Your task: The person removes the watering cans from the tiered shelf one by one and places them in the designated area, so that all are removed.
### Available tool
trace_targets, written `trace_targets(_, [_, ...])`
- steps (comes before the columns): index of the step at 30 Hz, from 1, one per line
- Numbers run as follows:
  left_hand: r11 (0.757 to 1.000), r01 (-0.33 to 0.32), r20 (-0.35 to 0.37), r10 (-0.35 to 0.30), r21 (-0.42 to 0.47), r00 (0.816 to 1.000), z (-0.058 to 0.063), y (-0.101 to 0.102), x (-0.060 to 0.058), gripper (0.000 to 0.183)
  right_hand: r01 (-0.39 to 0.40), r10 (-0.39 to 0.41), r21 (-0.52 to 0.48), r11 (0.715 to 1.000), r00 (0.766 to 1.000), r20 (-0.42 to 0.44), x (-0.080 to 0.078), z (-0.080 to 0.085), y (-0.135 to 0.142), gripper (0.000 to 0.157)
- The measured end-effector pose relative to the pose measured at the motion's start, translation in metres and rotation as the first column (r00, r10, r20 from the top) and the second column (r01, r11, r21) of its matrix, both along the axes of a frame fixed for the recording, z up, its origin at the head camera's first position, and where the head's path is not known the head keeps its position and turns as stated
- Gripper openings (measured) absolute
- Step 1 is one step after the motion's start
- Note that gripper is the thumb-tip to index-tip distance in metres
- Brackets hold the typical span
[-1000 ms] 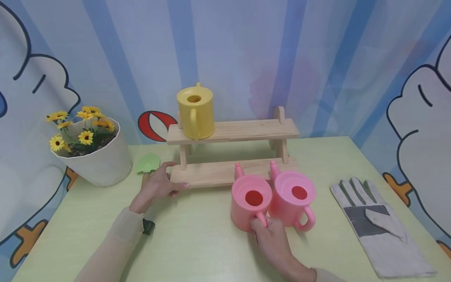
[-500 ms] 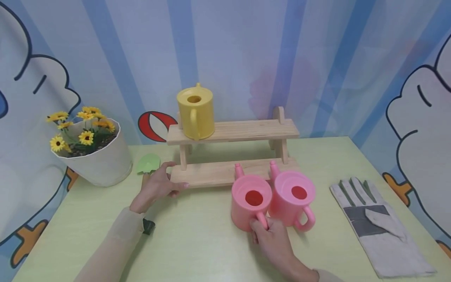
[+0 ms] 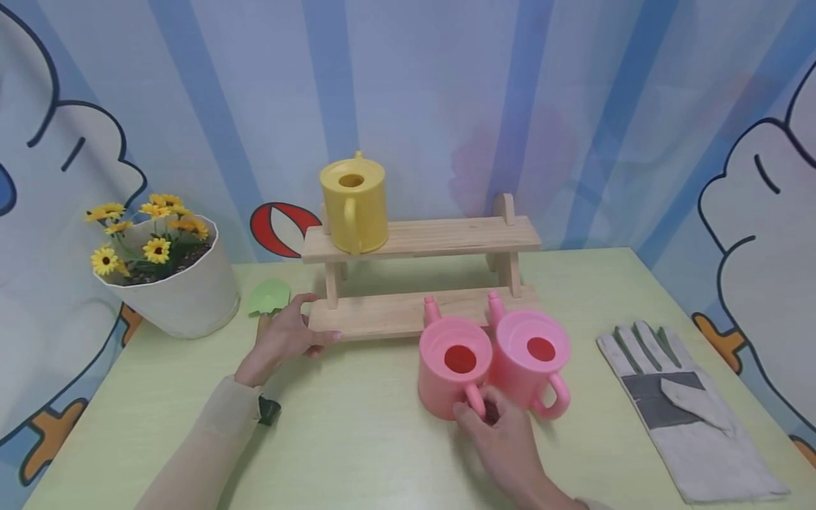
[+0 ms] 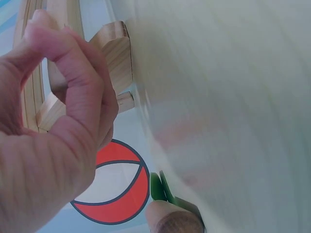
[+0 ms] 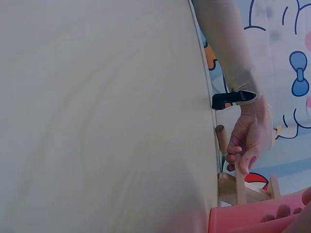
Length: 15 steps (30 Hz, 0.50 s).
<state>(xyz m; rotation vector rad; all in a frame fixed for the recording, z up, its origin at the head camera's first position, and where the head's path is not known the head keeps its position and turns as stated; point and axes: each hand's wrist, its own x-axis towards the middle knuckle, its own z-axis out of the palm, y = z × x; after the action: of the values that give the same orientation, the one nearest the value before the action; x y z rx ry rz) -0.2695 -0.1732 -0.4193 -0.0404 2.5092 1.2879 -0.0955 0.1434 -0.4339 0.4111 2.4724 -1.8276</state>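
Observation:
A two-tier wooden shelf [image 3: 408,315] stands at the back of the table. My left hand [image 3: 290,333] grips the left end of its lower board, thumb at the front edge. In the left wrist view, the fingers bend around the wood. A pink watering can [image 3: 433,375] stands in front of the shelf, its spout towards the lower board. My right hand [image 3: 503,439] is loosely curled around its handle, with a gap between thumb and forefinger. A second pink watering can [image 3: 529,340] stands close on the right. On the upper board sits a yellow watering can [image 3: 370,205].
A white pot [image 3: 191,304] of yellow flowers stands at the left. Beside it lies a small green trowel [image 3: 269,294], partly hidden by my left hand. A grey and white work glove [image 3: 695,418] lies at the right. A printed curtain [image 3: 433,106] hangs behind the table.
My right hand has loosened around the pink watering can's handle, and a gap has opened between thumb and forefinger. The left hand, shelf and cans have stayed put.

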Motion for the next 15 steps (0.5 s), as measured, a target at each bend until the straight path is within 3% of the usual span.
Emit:
trace_targets(6, [1.0,-0.001,-0.008,0.001,0.006,1.0,-0.0009,0.0003,-0.0005,0.102,0.009,-0.009,0.02,1.0,1.0,-0.014,0.0032,0.0027,0.0039,0.015])
trace_targets(15, [1.0,0.006,-0.009,-0.006,-0.007,1.0,-0.0005,0.0007,-0.0009,0.102,0.044,-0.044,-0.029,0.999,0.999,-0.016,0.0079,0.0062,0.0097,0.028])
